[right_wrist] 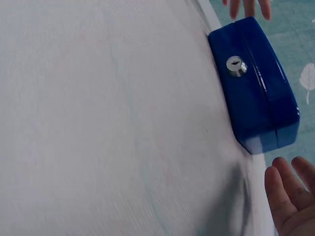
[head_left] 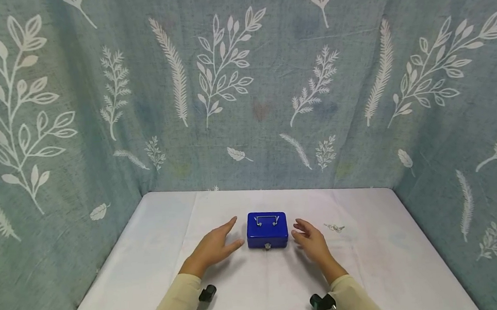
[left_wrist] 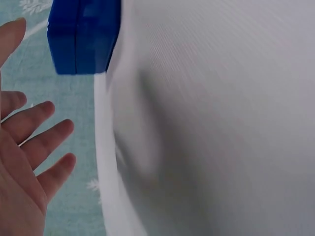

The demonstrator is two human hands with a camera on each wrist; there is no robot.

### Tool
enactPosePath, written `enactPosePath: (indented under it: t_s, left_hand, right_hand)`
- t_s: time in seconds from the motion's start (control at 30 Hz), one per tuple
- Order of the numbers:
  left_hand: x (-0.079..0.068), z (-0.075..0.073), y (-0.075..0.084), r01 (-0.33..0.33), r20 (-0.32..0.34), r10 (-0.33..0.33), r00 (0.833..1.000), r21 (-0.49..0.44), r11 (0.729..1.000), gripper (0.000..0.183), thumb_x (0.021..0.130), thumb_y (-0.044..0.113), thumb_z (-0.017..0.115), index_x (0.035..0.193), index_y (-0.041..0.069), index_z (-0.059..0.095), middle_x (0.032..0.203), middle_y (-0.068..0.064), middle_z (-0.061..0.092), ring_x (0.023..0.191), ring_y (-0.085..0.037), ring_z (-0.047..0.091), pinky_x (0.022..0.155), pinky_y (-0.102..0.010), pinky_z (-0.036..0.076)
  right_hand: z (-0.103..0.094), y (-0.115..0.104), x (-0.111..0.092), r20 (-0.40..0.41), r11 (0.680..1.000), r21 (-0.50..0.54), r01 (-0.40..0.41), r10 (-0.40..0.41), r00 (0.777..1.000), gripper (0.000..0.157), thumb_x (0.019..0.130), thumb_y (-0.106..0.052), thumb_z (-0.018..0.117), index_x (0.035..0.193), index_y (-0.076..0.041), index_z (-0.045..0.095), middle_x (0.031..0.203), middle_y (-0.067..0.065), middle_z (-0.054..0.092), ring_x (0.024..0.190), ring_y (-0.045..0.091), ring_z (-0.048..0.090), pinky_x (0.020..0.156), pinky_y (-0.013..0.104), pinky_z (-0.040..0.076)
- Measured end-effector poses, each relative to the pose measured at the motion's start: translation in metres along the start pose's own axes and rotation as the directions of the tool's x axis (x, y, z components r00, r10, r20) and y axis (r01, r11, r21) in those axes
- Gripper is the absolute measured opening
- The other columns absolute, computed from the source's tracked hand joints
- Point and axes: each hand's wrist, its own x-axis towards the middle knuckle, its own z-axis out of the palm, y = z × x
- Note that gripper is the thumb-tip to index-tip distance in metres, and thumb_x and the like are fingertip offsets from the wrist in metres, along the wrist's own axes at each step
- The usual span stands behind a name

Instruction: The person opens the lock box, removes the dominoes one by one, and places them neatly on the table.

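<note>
A blue metal cash box point(head_left: 266, 230) with a folding wire handle on its lid stands closed on the white-covered table point(head_left: 259, 290). Its round silver keyhole lock point(right_wrist: 236, 66) is on the front face, with no key in it. To the left of the box my left hand point(head_left: 214, 246) is held with fingers spread, apart from it. My right hand point(head_left: 312, 242) is near the box's right side, fingers loosely bent, touching nothing. Both palms face the box. On the cloth right of my right hand lies a small bunch of keys point(head_left: 335, 227).
Blue-green curtains point(head_left: 260, 86) with white leaf prints hang behind the table and along both sides. Dark wrist-camera mounts point(head_left: 208, 293) stick out from the cream sleeves point(head_left: 174, 304).
</note>
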Motion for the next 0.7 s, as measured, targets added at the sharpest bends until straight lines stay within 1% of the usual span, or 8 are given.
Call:
enactPosePath:
  t_s: [0.13, 0.23, 0.33, 0.47, 0.57, 0.7]
  left_hand:
    - [0.013, 0.008, -0.001, 0.006, 0.012, -0.006, 1.0, -0.018, 1.0, 0.085, 0.089, 0.068, 0.05, 0.155, 0.019, 0.028, 0.149, -0.003, 0.043, 0.132, -0.025, 0.045, 0.109, -0.044, 0.038]
    - [0.023, 0.009, 0.0, 0.007, 0.021, -0.006, 1.0, -0.029, 1.0, 0.085, 0.088, 0.07, 0.048, 0.155, 0.021, 0.028, 0.148, -0.003, 0.045, 0.13, -0.026, 0.047, 0.107, -0.046, 0.039]
    - [0.032, 0.009, 0.001, 0.01, 0.036, -0.008, 0.999, -0.047, 0.999, 0.084, 0.089, 0.068, 0.05, 0.155, 0.02, 0.028, 0.146, -0.004, 0.047, 0.125, -0.026, 0.053, 0.105, -0.048, 0.042]
    - [0.041, 0.008, 0.002, 0.029, 0.056, -0.025, 0.998, -0.079, 0.996, 0.082, 0.09, 0.065, 0.052, 0.154, 0.019, 0.03, 0.144, -0.005, 0.05, 0.118, -0.024, 0.058, 0.101, -0.048, 0.045]
    - [0.046, 0.01, 0.003, 0.045, 0.071, -0.037, 0.997, -0.113, 0.993, 0.082, 0.09, 0.064, 0.053, 0.154, 0.017, 0.031, 0.144, -0.006, 0.05, 0.118, -0.025, 0.058, 0.1, -0.048, 0.046]
    - [0.053, 0.015, 0.002, 0.05, 0.084, -0.038, 0.996, -0.145, 0.988, 0.086, 0.089, 0.065, 0.053, 0.153, 0.013, 0.031, 0.144, -0.007, 0.05, 0.12, -0.026, 0.057, 0.101, -0.048, 0.045]
  right_hand:
    - [0.008, 0.003, 0.001, 0.007, 1.0, 0.006, 0.01, -0.01, 1.0, 0.05, 0.093, -0.012, 0.065, 0.138, 0.004, 0.049, 0.128, 0.022, 0.06, 0.102, 0.03, 0.065, 0.071, 0.035, 0.059]
    - [0.013, 0.005, 0.0, 0.013, 1.0, 0.009, 0.017, -0.018, 1.0, 0.049, 0.093, -0.012, 0.065, 0.137, 0.004, 0.05, 0.127, 0.022, 0.06, 0.101, 0.029, 0.066, 0.07, 0.033, 0.059]
    - [0.016, 0.004, 0.0, 0.019, 1.0, 0.024, 0.011, -0.011, 1.0, 0.05, 0.093, -0.014, 0.066, 0.138, 0.003, 0.051, 0.128, 0.021, 0.06, 0.101, 0.028, 0.065, 0.07, 0.031, 0.058]
    - [0.018, 0.005, 0.0, 0.032, 0.999, 0.035, 0.032, -0.034, 0.999, 0.051, 0.093, -0.015, 0.066, 0.137, 0.004, 0.05, 0.128, 0.022, 0.06, 0.102, 0.03, 0.065, 0.07, 0.031, 0.058]
    - [0.02, 0.005, 0.001, 0.041, 0.999, 0.016, 0.039, -0.039, 0.998, 0.051, 0.093, -0.016, 0.066, 0.137, 0.003, 0.05, 0.129, 0.022, 0.059, 0.103, 0.031, 0.065, 0.07, 0.032, 0.058]
    - [0.021, 0.003, 0.0, 0.041, 1.0, -0.018, 0.02, -0.019, 0.999, 0.051, 0.093, -0.018, 0.066, 0.139, -0.001, 0.051, 0.132, 0.018, 0.058, 0.107, 0.031, 0.064, 0.073, 0.033, 0.058]
